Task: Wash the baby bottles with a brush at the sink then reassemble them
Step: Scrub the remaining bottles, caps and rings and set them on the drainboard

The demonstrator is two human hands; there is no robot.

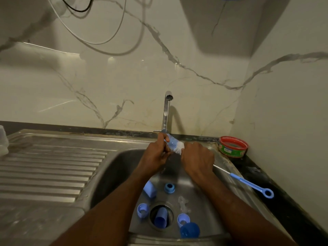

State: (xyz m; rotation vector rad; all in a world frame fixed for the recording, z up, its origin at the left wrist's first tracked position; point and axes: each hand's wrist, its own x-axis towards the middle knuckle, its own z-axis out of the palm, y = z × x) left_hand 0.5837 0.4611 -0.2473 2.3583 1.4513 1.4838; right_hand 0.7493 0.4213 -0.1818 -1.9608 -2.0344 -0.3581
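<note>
Brush [177, 148] handle hidden in right hand [197, 158], bottle [168, 142] blurred

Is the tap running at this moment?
On: a thin stream of water falls from the tap spout toward the bottle held in the left hand.

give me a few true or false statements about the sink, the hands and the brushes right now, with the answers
1. The left hand grips a bottle part over the sink. True.
2. The right hand is idle on the draining board. False: it is at the white bristles of the brush pushed into the part.
3. A thin blue brush lies on the sink's right rim. True.
4. The basin floor holds no loose parts. False: several blue pieces lie there, one blue cap in the drain.
5. A red-rimmed tub stands on the counter right of the tap. True.
</note>
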